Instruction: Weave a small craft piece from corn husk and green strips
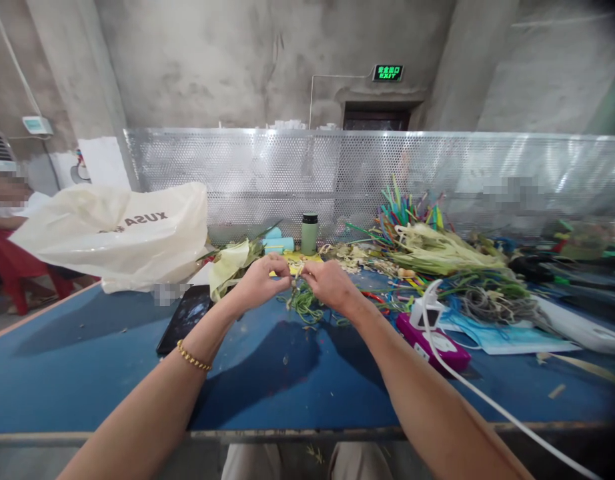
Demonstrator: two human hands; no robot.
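Note:
Over the middle of the blue table, my left hand and my right hand face each other with a small gap between the fingertips. Both are closed in a pinch. Something small and pale shows between them, too small and blurred to name. Just below the fingers lies a loose tangle of green cord, close to my right hand. Pale green husk-like leaves lie left of and behind my left hand. Beyond the hands stand a green bottle with a black lid and light blue rolls.
A white plastic bag and a dark tablet are at left. At right are a purple power strip with a white cable, grey cords, dried husks and coloured stems. A perforated metal screen borders the back.

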